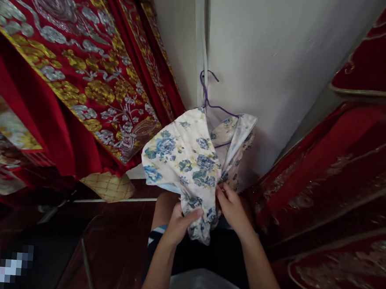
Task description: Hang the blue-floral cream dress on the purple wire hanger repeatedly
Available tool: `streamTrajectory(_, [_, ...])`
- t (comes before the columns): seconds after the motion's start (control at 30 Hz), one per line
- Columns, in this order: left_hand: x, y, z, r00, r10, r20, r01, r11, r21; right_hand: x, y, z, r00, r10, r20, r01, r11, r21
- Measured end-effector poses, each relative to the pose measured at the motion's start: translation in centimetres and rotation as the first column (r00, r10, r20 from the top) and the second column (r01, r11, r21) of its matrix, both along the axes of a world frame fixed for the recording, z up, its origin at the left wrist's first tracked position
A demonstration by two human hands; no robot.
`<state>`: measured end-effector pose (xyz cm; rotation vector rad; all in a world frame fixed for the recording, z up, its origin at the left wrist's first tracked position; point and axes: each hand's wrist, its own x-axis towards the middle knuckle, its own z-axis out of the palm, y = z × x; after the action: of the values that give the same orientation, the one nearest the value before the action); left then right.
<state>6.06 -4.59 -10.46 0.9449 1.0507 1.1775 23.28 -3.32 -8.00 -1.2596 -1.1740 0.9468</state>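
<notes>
The blue-floral short-sleeved blouse point(191, 166) is at the centre of the frame, draped on a purple wire hanger point(206, 98) before the pale wall point(277, 80); its neckline gapes at the upper right of the garment, and its lower part bunches to a narrow end between the two hands. The left hand point(180, 225), at lower centre, is closed on the gathered lower cloth, thumb laid flat across the front, its other fingers hidden; the right hand point(233, 206), just right of it, has fingers bent close together at the front edge, seemingly pinching it, though the fingertips' exact hold cannot be told.

Good handling here likely means a light, steady left grip, with the right fingers following the edge; easy tension should smooth the bunched cloth, whereas a hard downward pull could drag the shoulders off the thin wire; it also seems wise to keep the fabric clear of the gold-and-silver embroidered red hanging point(100, 92) at upper left.
</notes>
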Motion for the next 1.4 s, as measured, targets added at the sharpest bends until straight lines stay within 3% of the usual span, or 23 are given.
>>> streamTrajectory(0.13, [1.0,-0.1,0.7,0.999,0.031,0.036,-0.03,0.999,-0.032,0.3,1.2,0.2,0.996,0.026,-0.088,-0.027,1.0,-0.007])
streamTrajectory(0.37, [-0.1,0.4,0.4,0.996,0.087,-0.002,-0.087,0.995,-0.053,0.0,1.8,1.6,0.936,0.011,-0.352,-0.023,0.999,-0.031])
streamTrajectory(0.5, [-1.0,1.6,-0.5,0.962,0.256,-0.095,-0.251,0.966,0.063,0.8,1.0,1.5,0.942,-0.034,-0.333,0.034,0.999,-0.008])
streamTrajectory(0.6, [-1.3,2.4,-1.0,0.855,0.501,-0.135,-0.451,0.846,0.285,1.1,-0.1,1.3,0.971,-0.038,-0.234,0.04,0.999,0.002])
streamTrajectory(0.67, [-1.0,2.4,-0.8,0.741,0.665,-0.095,-0.544,0.677,0.495,0.7,-0.7,1.5,0.987,-0.023,-0.157,0.028,0.999,0.028])
streamTrajectory(0.73, [-0.2,2.1,-0.3,0.668,0.741,-0.069,-0.516,0.528,0.675,0.1,-1.0,1.9,0.995,0.006,-0.095,-0.001,0.998,0.059])
streamTrajectory(0.77, [0.4,1.8,0.0,0.677,0.729,-0.103,-0.438,0.511,0.739,-0.2,-1.2,2.1,0.997,0.024,-0.072,-0.019,0.997,0.07])
streamTrajectory(0.87, [2.1,1.3,0.9,0.789,0.531,-0.309,-0.116,0.623,0.774,-1.2,-1.4,2.6,0.995,0.086,-0.052,-0.082,0.993,0.082])
streamTrajectory(0.97, [3.4,1.5,1.4,0.851,0.357,-0.386,0.014,0.718,0.696,-1.6,-1.5,2.6,0.992,0.11,-0.066,-0.104,0.991,0.086])
streamTrajectory(1.1, [4.1,2.1,1.5,0.861,0.314,-0.4,0.065,0.712,0.699,-1.3,-1.4,2.0,0.992,0.08,-0.097,-0.073,0.995,0.069])
streamTrajectory(1.27, [4.5,2.0,0.9,0.879,0.323,-0.35,0.052,0.665,0.745,-0.9,-1.2,1.1,0.943,0.044,-0.329,-0.069,0.996,-0.063])
streamTrajectory(1.4, [4.7,1.5,0.5,0.877,0.335,-0.344,0.036,0.668,0.744,-1.2,-1.5,0.9,0.904,0.039,-0.426,-0.093,0.99,-0.107])
